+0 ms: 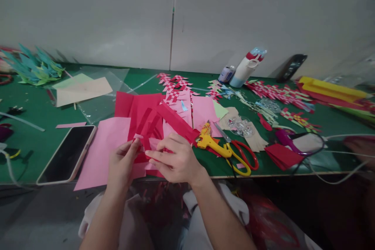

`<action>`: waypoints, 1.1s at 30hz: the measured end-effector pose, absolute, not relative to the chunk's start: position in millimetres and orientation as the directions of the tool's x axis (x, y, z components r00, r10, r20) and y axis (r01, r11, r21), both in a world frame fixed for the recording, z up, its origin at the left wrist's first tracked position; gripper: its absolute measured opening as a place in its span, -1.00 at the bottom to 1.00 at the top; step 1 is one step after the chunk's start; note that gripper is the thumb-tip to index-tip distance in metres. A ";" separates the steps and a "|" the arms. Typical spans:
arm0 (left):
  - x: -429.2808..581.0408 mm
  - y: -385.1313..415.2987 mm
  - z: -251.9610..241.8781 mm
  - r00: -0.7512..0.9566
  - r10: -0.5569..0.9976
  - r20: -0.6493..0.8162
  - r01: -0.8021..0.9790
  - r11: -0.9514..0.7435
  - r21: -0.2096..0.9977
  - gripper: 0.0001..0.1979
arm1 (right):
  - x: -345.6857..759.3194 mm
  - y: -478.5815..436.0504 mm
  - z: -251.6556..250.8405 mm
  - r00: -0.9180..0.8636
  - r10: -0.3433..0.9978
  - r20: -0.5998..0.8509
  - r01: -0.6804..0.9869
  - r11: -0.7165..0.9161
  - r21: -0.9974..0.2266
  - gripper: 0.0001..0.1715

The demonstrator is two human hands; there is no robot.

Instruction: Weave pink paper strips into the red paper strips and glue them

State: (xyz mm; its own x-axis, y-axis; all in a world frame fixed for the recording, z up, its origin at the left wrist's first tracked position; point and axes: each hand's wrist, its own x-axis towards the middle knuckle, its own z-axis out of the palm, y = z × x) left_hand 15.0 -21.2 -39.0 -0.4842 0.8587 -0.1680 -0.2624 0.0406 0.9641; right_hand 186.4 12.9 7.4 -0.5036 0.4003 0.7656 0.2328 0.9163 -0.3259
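Observation:
My left hand (pixel 123 160) pinches the left end of some small pink and red paper strips (pixel 147 144) near the table's front edge. From the right, my right hand (pixel 172 158) holds the same strips between thumb and fingers. Under and behind both hands lie red paper sheets (pixel 146 105) and a large pink sheet (pixel 101 152). A folded red strip (pixel 177 121) rests just beyond my right hand. The strips partly cross each other, and my fingers hide some of their ends.
A phone (pixel 67 154) lies at the left. To the right are a yellow glue gun (pixel 213 144), scissors (pixel 241 152) and folded red paper (pixel 283 156). Woven paper strips (pixel 175 86), a can (pixel 226 74) and a bottle (pixel 246 68) stand or lie further back.

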 end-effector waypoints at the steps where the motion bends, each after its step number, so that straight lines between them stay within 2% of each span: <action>1: 14.8 -21.2 -38.4 -0.474 0.864 -0.168 -0.267 0.041 0.963 -0.72 | 185.9 12.9 7.6 -0.496 0.411 0.765 0.222 0.912 -0.345 -0.81; 4: 13.8 -21.0 -34.8 -0.446 0.879 -0.170 -0.251 0.059 0.966 -0.70 | 185.7 13.2 9.5 -0.453 0.470 0.758 0.217 0.882 -0.418 -0.81; 8: 10.4 -19.9 -26.6 -0.358 0.909 -0.216 -0.180 0.159 0.971 -0.51 | 190.7 17.3 12.1 -0.329 0.665 0.671 0.287 0.747 -0.600 -0.79; 11: 7.1 -18.2 -22.5 -0.261 0.937 -0.233 -0.006 0.240 0.971 -0.39 | 199.1 25.1 10.8 -0.292 0.839 0.459 0.419 0.543 -0.727 -0.75; 14: 4.7 -16.1 -23.2 -0.200 0.965 -0.168 0.294 0.223 0.929 -0.43 | 208.5 33.4 7.9 -0.325 0.932 0.159 0.567 0.327 -0.756 -0.77; 17: 2.0 -14.6 -25.6 -0.196 0.980 -0.038 0.583 0.148 0.799 -0.53 | 214.1 37.8 6.1 -0.334 0.942 -0.034 0.629 0.196 -0.752 -0.83; 20: -2.9 -17.3 -24.9 -0.202 0.965 0.167 0.804 0.066 0.592 -0.59 | 215.0 38.8 4.9 -0.325 0.939 -0.109 0.661 0.143 -0.737 -0.80; 22: -6.4 -24.0 -22.5 -0.177 0.942 0.284 0.895 0.034 0.444 -0.62 | 214.6 39.2 3.2 -0.319 0.938 -0.138 0.683 0.127 -0.719 -0.77; 26: -4.4 -48.9 -19.7 -0.049 0.893 0.448 0.955 -0.091 0.284 -0.71 | 214.6 40.6 -1.9 -0.323 0.936 -0.144 0.706 0.137 -0.695 -0.75; 29: 7.4 -69.1 -24.4 0.182 0.890 0.417 0.928 -0.296 0.227 -0.76 | 214.3 41.0 -3.0 -0.327 0.934 -0.146 0.714 0.143 -0.685 -0.75; 33: 22.2 -84.9 -37.6 0.230 0.899 0.371 0.940 -0.305 0.156 -0.69 | 212.9 40.9 0.5 -0.310 0.934 -0.177 0.738 0.119 -0.664 -0.74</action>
State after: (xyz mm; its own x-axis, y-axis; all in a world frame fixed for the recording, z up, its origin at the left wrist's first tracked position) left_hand 22.2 -84.9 -37.6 0.2304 0.8994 0.3714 0.9396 -0.3050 0.1556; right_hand 212.9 40.9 0.5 -0.3102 0.9340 -0.1770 0.7381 0.1194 -0.6640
